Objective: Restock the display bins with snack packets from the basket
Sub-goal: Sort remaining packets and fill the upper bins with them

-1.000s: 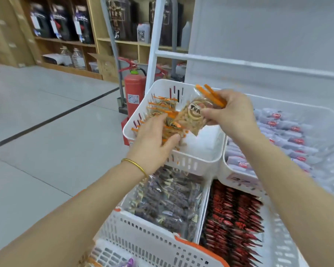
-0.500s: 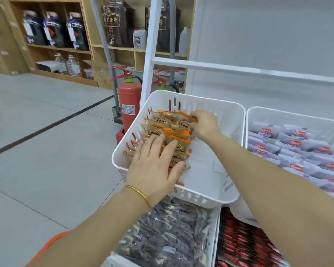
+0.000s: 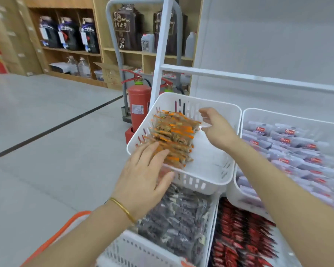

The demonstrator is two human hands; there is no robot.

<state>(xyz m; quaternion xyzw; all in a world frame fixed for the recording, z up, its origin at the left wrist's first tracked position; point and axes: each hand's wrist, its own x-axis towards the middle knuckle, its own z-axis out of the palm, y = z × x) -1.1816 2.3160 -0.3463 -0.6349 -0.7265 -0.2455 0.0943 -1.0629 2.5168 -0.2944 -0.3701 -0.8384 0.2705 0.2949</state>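
A white slotted display bin (image 3: 210, 176) sits at the upper left of the rack. A row of clear snack packets with orange edges (image 3: 175, 138) lies along its left side. My left hand (image 3: 143, 178), with a gold bangle, rests flat with spread fingers on the near end of that row at the bin's front corner. My right hand (image 3: 215, 126) hovers just right of the far end of the row, fingers loosely apart, holding nothing. The orange rim of the basket (image 3: 52, 239) shows at the lower left.
A bin of pale packets with red logos (image 3: 295, 149) stands to the right. Below are bins of dark purple packets (image 3: 178, 224) and red-black packets (image 3: 243, 236). A red fire extinguisher (image 3: 138, 106) and a trolley frame (image 3: 121, 54) stand behind the rack's left post.
My right hand has let go of the packet it laid on the row and has drawn back to the right. My left hand has slid toward the bin's front corner.
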